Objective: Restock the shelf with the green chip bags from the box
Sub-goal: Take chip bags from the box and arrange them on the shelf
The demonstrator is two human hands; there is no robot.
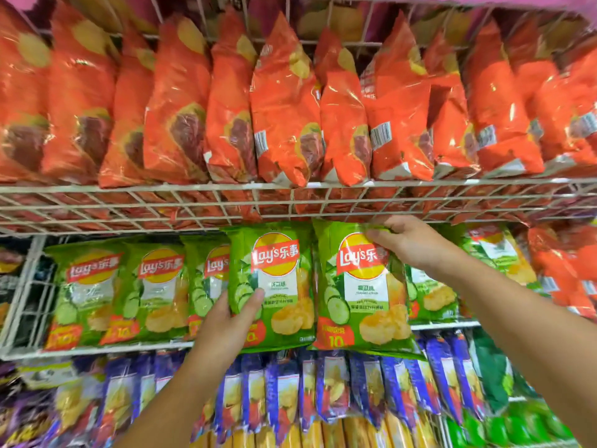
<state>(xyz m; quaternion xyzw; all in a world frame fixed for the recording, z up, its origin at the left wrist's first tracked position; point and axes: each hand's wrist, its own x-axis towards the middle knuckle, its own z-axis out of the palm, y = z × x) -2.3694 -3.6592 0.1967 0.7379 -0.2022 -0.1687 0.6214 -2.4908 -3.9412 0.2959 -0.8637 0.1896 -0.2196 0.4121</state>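
Holding two green cucumber-flavour Lay's bags up at the middle wire shelf (97,349), we have one in each hand. Our left hand (226,324) grips the lower left corner of the left bag (274,286), thumb curled across the front near the cucumber slices, the other fingers hidden behind the foil. Our right hand (403,240) pinches the top seam of the right bag (358,286), thumb pressed on the front beside the logo and fingers curled over the upper edge, just under the wire shelf above (290,202). Both bags stand upright, long axis vertical, logos at the top, fronts facing us; they sit side by side, their bottoms hanging in front of the shelf's front rail. Our left forearm rises from the lower middle, our right reaches in diagonally from the lower right. More green bags (90,289) stand in the row to the left. Orange bags (284,101) fill the shelf above, purple bags (332,389) the one below.
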